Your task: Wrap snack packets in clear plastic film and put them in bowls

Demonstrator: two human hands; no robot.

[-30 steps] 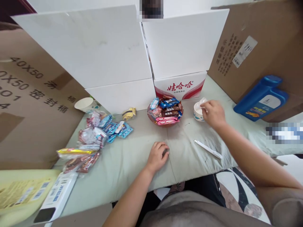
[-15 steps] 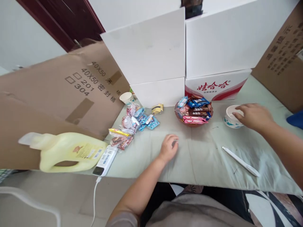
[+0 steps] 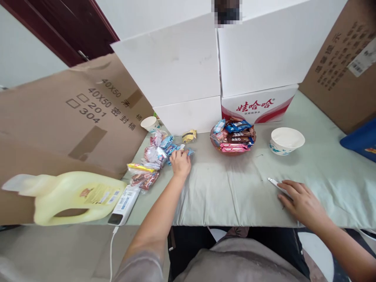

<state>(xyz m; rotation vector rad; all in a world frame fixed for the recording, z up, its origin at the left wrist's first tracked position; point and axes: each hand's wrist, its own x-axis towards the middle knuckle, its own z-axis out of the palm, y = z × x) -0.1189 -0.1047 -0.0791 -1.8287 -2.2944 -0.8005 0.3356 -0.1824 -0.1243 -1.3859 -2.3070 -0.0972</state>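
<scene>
My left hand (image 3: 180,162) reaches to the right edge of a pile of snack packets (image 3: 155,154), and its fingers close on a blue snack packet (image 3: 189,151). My right hand (image 3: 302,200) lies flat near the table's front edge, fingers apart, resting on a white pen (image 3: 272,181) whose tip sticks out to the left. A red dish heaped with wrapped snacks (image 3: 233,138) stands in the middle at the back. A white bowl (image 3: 286,140) stands to its right, apart from both hands.
The pale green cloth (image 3: 235,188) covers the table. White boxes (image 3: 190,78) and brown cartons (image 3: 73,117) wall in the back and sides. A paper cup (image 3: 149,123), a yellow jug (image 3: 67,194), a white device with a cable (image 3: 123,199) and a blue container (image 3: 361,139) are also here.
My left hand moved from the cloth's middle up to the snack pile. My right hand left the white bowl and came down onto the pen. The view shifted slightly.
</scene>
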